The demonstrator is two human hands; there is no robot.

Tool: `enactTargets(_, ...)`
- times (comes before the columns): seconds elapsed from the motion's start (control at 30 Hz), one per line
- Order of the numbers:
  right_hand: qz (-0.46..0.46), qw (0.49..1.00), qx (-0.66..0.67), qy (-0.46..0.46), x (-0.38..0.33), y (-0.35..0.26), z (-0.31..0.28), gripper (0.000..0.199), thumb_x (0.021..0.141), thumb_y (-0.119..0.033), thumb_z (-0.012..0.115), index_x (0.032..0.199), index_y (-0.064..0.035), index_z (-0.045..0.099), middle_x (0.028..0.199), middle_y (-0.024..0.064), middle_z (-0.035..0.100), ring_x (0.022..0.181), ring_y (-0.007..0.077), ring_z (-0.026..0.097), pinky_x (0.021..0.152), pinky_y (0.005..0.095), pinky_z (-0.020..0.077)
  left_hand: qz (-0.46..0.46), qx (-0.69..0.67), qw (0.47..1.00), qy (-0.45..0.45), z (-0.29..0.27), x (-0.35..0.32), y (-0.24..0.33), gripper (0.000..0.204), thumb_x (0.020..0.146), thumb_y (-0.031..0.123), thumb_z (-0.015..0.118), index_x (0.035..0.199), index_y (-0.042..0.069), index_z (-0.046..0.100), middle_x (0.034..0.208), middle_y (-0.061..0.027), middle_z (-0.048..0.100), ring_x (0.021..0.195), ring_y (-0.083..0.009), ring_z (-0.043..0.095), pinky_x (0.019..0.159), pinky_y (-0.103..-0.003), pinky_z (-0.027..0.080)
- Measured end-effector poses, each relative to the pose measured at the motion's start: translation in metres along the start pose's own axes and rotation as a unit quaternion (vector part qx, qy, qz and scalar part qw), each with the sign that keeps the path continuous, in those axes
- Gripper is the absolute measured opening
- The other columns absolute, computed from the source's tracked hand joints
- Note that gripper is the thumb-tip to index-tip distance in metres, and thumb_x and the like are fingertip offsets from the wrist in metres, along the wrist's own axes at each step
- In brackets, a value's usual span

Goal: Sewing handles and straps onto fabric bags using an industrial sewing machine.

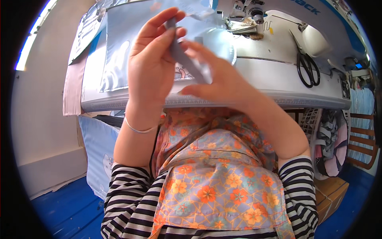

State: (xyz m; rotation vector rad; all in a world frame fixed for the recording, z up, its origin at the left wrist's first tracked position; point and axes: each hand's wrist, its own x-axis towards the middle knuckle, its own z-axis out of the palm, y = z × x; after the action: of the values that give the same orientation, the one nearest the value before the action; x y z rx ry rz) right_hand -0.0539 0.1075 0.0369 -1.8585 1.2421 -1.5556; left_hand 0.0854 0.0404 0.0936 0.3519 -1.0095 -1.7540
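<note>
Raised above the table edge, my left hand [149,63] pinches the upper part of a grey fabric strip [183,57] between thumb and fingers. The strip slants down to the right, toward my right hand [227,81]. That hand is blurred by motion; its thumb and fingers are spread apart around the strip's lower end, and whether they touch it is unclear. Behind both hands, a light blue, shiny fabric piece [117,51] with a printed pattern lies on the sewing table [262,75], partly hidden by my hands.
A sewing machine [318,22] stands at the back right, with black-handled scissors [305,69] lying before it. A ruler strip [278,95] runs along the table's front edge. Pink fabric [74,93] hangs at the left; fabric scraps [328,137] fill a basket at the right.
</note>
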Motion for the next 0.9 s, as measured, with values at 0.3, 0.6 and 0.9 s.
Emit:
enactTargets(0.3, 0.324, 0.936, 0.091, -0.103, -0.016, 0.005, -0.088, 0.017, 0.096, -0.011, 0.06, 0.108, -0.0026, 0.07, 0.081, 0.0001, 0.066, 0.072, 0.0054, 0.057, 0.059, 0.0193, 0.0457, 0.027, -0.047, 0.998, 0.041, -0.121, 0.039, 0.043, 0.034, 0.094, -0.007, 0.044, 0.126, -0.012, 0.053, 0.122, -0.0215, 0.06, 0.088, -0.017, 0.06, 0.067, -0.023, 0.051)
enactTargets(0.6, 0.279, 0.954, -0.108, -0.002, 0.007, 0.063, -0.101, 0.015, 0.096, -0.017, 0.064, 0.1, -0.0034, 0.07, 0.082, -0.0014, 0.066, 0.074, 0.0074, 0.06, 0.066, 0.0219, 0.0475, 0.029, 0.133, 0.976, 0.17, -0.159, 0.051, 0.013, 0.035, 0.092, -0.003, 0.051, 0.127, -0.005, 0.054, 0.126, -0.0242, 0.057, 0.094, -0.0208, 0.063, 0.073, -0.028, 0.054)
enactTargets(0.9, 0.345, 0.924, -0.152, -0.061, 0.034, 0.063, -0.087, 0.018, 0.09, -0.019, 0.07, 0.088, -0.0023, 0.064, 0.075, 0.0024, 0.064, 0.067, 0.007, 0.06, 0.061, 0.026, 0.05, 0.344, 0.715, 0.57, -0.213, -0.012, 0.025, -0.084, 0.028, 0.077, 0.005, 0.061, 0.104, 0.003, 0.069, 0.117, -0.0078, 0.066, 0.114, -0.0242, 0.06, 0.097, -0.038, 0.046)
